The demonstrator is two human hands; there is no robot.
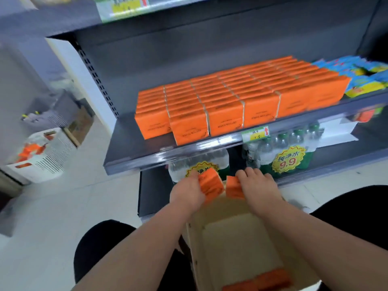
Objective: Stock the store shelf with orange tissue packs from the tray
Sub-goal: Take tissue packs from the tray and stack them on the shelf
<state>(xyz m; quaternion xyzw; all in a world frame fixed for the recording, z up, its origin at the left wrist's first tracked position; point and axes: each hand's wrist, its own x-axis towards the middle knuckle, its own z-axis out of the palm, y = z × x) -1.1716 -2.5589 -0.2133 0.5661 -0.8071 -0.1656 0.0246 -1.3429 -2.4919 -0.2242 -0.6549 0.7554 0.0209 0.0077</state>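
Head view: left hand (186,193) grips an orange tissue pack (210,185) with curled fingers, and right hand (259,189) grasps a second pack (234,186), both just above the tray (237,238). Lifting straight up could strike the shelf (168,154) lip, or dislodge the overhanging front pack (190,131). Bottled water (283,152) stands behind, and a carton (42,158) sits to the left.

A dark grey metal shelf board (134,148) crosses the middle of the frame. Orange rectangular tissue packs (226,114) stand on it in tight rows from front to back, and blue-and-yellow packets (361,80) lie just beside them at the right. On the lower shelf (336,164) beneath sit shrink-wrapped packs of clear water bottles (294,148) and a white cardboard box (340,129). At the left of the frame, a white printed carton (42,158) and a brown cardboard box (80,124) rest on the pale tiled floor (52,217).
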